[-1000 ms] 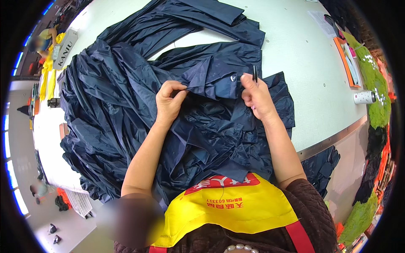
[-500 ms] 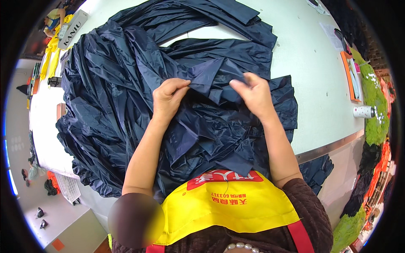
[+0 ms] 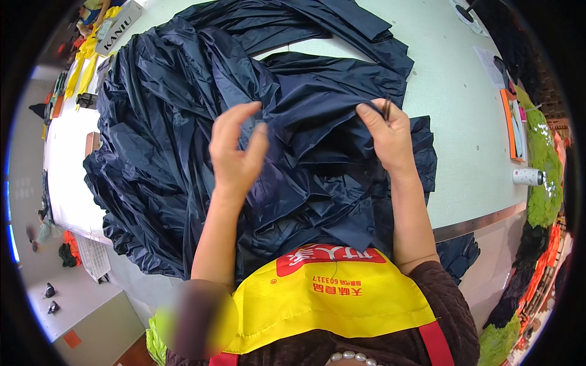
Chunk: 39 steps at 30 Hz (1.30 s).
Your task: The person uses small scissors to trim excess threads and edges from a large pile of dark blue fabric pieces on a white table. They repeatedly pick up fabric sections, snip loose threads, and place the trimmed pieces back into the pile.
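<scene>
A big heap of shiny navy blue fabric [image 3: 165, 146] lies creased in front of me, spilling in folds toward my apron. My right hand [image 3: 390, 137] pinches a raised edge of this cloth between thumb and fingers, holding it up at the heap's right side. A thin dark tool [image 3: 386, 108], its kind too small to make out, pokes up from the same hand. Over the middle of the heap is my left hand [image 3: 237, 149], open and slightly blurred, thumb and forefinger apart with nothing between them. Between my hands the cloth stretches into a loose hollow.
The white table [image 3: 452, 122] runs past the heap to a metal front edge [image 3: 482, 221]. On the right stand a white patterned bottle [image 3: 528, 177] and an orange tray [image 3: 511, 125]. Lime-green cloth [image 3: 543, 165] hangs beyond. A grey box [image 3: 119, 27] sits at the far left.
My left hand has let go of the cloth, opened and moved slightly left. My right hand has closed on a fabric edge and moved right, pulling it sideways.
</scene>
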Each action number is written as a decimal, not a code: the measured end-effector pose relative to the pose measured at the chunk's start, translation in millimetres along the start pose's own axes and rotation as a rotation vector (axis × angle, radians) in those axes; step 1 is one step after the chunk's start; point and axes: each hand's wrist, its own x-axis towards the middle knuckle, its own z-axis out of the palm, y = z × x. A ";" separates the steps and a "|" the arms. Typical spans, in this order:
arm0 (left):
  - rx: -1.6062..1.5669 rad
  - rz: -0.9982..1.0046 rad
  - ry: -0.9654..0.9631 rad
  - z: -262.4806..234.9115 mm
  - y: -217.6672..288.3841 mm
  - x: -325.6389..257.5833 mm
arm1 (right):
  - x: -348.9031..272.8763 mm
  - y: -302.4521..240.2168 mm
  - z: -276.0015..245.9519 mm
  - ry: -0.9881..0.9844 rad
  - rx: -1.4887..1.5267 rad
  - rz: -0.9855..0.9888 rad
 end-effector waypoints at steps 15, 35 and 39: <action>-0.201 0.214 0.113 -11.2 5.0 -6.4 | -8.1 9.9 -10.8 0.108 -0.568 -0.507; 0.305 0.427 -0.424 -5.3 38.5 -11.6 | -10.9 12.0 -16.6 -0.365 -0.091 -0.133; -0.750 -0.725 -0.617 1.8 9.0 2.2 | 7.6 26.3 -23.1 -0.466 -0.041 0.170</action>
